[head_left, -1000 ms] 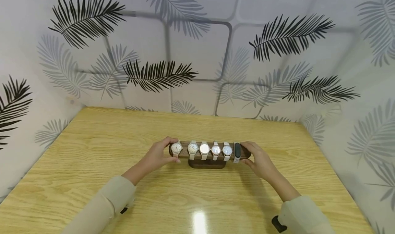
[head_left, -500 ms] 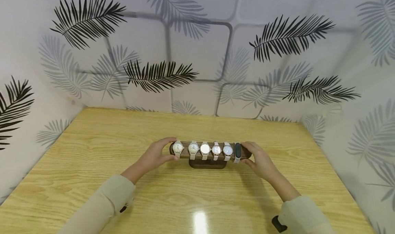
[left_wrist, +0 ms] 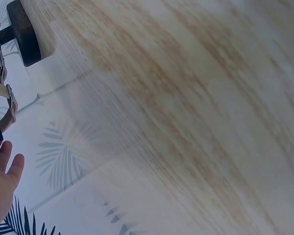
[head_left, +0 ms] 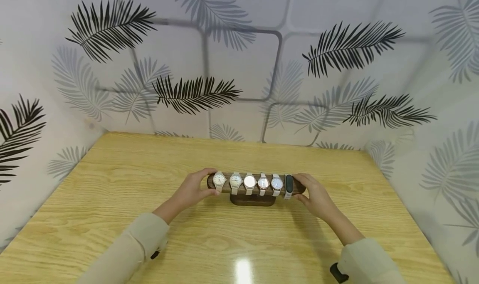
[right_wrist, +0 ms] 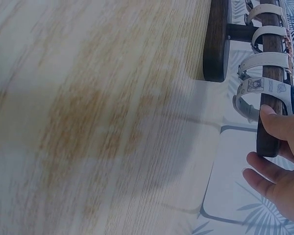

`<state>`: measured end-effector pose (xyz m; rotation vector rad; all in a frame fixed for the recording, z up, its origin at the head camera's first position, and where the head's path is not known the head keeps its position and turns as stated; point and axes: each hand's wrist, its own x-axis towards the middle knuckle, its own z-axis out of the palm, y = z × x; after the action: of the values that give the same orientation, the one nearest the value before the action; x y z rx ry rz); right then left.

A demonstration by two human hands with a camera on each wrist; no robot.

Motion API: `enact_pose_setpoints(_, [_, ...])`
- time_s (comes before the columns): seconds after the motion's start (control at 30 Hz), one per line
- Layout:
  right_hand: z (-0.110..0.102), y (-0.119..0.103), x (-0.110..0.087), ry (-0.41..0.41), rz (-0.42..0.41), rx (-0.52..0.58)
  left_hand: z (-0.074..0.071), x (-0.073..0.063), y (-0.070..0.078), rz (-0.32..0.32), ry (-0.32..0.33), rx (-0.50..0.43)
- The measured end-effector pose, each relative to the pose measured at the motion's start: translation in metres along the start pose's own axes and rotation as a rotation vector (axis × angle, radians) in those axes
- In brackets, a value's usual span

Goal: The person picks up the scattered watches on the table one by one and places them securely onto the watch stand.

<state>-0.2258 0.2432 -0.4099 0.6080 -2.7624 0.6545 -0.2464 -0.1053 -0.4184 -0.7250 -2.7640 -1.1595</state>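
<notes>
A dark wooden watch stand has a long bar [head_left: 300,187] raised on a short base [head_left: 252,200]. Along the bar sit several wristwatches with pale straps, and a dark-faced fitness band [head_left: 289,184] near the right end. My left hand [head_left: 188,190] spans the bar's left end, its thumb and forefinger at the strap of the leftmost wristwatch [head_left: 219,179]. At the other end, my right hand [head_left: 316,196] grips the bar beside the fitness band. The right wrist view shows that thumb on the bar's dark end [right_wrist: 268,139]; part of the left hand [left_wrist: 2,181] lies outside the left wrist view.
The stand rests on a light wood-grain table [head_left: 187,242], against a white wall [head_left: 239,76] patterned with leaves. A bright light reflection [head_left: 243,271] shows at the table's front. Pale sleeves cover both forearms, with a black strap [head_left: 338,272] below the right cuff.
The leftmost wristwatch has slid slightly right along the bar, closer to its neighbour, with my left hand at it. My right hand stays on the bar's end. The head view has shifted slightly.
</notes>
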Motion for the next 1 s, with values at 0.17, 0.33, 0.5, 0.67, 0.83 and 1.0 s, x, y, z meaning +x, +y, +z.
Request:
enact_pose_setpoints(0.17, [0.0009,0.0015,0.0008,0.006,-0.002,-0.001,0.0014,0.0025,0.0013,0.024,0.012,0.017])
enact_pose_setpoints(0.33, [0.0014,0.0024,0.001,0.008,-0.005,0.004,0.0022,0.0053,0.0018,0.037,0.021,0.063])
enact_pose_setpoints(0.5, [0.0025,0.0031,0.0004,0.009,-0.007,0.007,0.0012,0.006,0.0021,0.016,-0.01,0.078])
enact_pose_setpoints(0.67, [0.0034,0.003,0.0012,0.007,-0.005,0.003,-0.0019,0.0058,0.0039,0.014,-0.031,0.081])
enact_pose_setpoints(0.83, [0.0038,0.0024,0.0014,0.015,-0.009,0.017,-0.0031,0.0051,0.0051,0.019,-0.035,0.085])
enact_pose_setpoints(1.0, [0.0052,0.0012,-0.0011,0.012,0.004,0.044,-0.0007,-0.0011,0.0043,0.002,-0.016,0.145])
